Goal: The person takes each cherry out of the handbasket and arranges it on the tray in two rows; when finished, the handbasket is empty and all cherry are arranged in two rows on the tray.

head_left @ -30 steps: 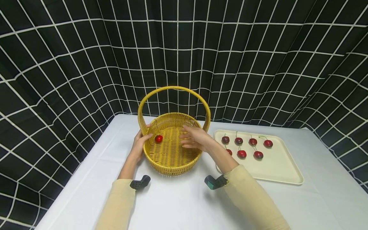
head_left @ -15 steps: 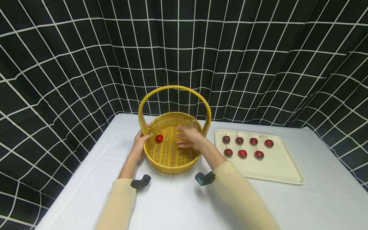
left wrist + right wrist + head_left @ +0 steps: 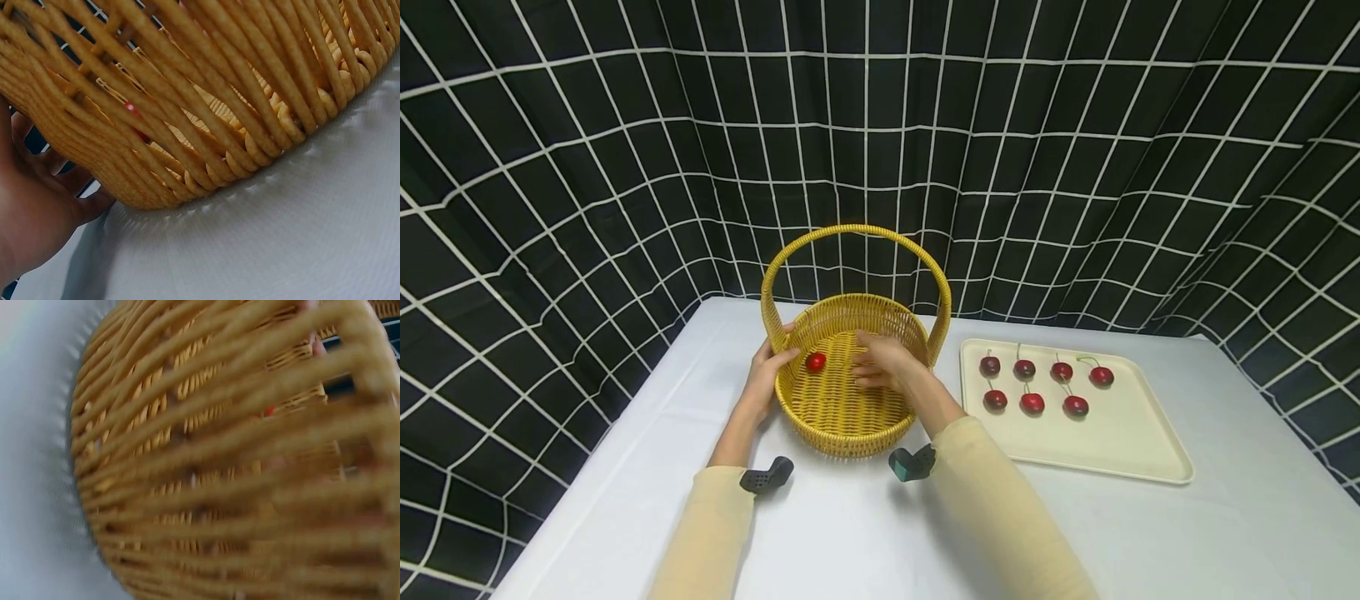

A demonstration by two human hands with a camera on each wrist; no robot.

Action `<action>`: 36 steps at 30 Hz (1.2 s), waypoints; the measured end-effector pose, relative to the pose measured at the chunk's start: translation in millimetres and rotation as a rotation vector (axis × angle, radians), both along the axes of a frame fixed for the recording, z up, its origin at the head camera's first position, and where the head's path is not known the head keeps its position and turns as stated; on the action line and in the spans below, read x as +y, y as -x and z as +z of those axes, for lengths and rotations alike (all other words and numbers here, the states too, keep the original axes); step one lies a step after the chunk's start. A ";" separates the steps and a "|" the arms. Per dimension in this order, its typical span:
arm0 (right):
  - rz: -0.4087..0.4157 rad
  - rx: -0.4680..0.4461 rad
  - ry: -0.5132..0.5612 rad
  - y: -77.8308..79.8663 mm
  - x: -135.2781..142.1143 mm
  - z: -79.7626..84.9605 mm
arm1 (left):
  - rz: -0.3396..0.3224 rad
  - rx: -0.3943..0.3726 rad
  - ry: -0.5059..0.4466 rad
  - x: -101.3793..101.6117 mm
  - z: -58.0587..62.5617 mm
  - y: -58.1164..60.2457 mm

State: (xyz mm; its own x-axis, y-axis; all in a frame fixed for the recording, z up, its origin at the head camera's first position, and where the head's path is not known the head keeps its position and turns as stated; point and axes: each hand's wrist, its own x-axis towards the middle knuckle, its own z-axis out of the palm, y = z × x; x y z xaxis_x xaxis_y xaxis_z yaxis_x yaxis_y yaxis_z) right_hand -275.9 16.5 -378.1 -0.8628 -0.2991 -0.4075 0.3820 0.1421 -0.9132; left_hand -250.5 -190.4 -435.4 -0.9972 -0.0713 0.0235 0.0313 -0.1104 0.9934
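Note:
A yellow woven basket [image 3: 850,437] with a tall arched handle stands on the white table. My left hand [image 3: 763,375] grips its left side near the foot of the handle, thumb over the rim and fingers around the outside. One red cherry [image 3: 816,362] lies inside, toward the left wall. Over the basket floor is my right hand [image 3: 883,360], reaching in across the right rim; its fingers point left, parted from the thumb, with nothing seen between them. The basket's weave [image 3: 187,444] fills most of the right wrist view and hides that hand.
To the right lies a cream tray [image 3: 1112,446] with several dark red stemmed cherries [image 3: 1032,403] toward its left and back. A black curtain with a white grid [image 3: 865,108] hangs behind the table. Dark devices [image 3: 912,463] jut from both wrists.
My right hand has moved left inside the basket, closer to the red cherry. The left hand, the basket and the cherries stay where they were.

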 end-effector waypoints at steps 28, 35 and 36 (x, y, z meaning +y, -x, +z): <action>0.052 -0.092 0.089 34.8 -51.7 -46.9 | -0.010 0.013 -0.024 -0.5 -3.9 3.6; 0.083 -0.078 0.068 27.4 -54.3 -41.8 | 0.001 0.017 -0.024 -0.6 -4.3 3.4; 0.093 -0.077 0.064 25.0 -54.0 -39.0 | 0.002 0.018 -0.026 -0.6 -4.2 3.3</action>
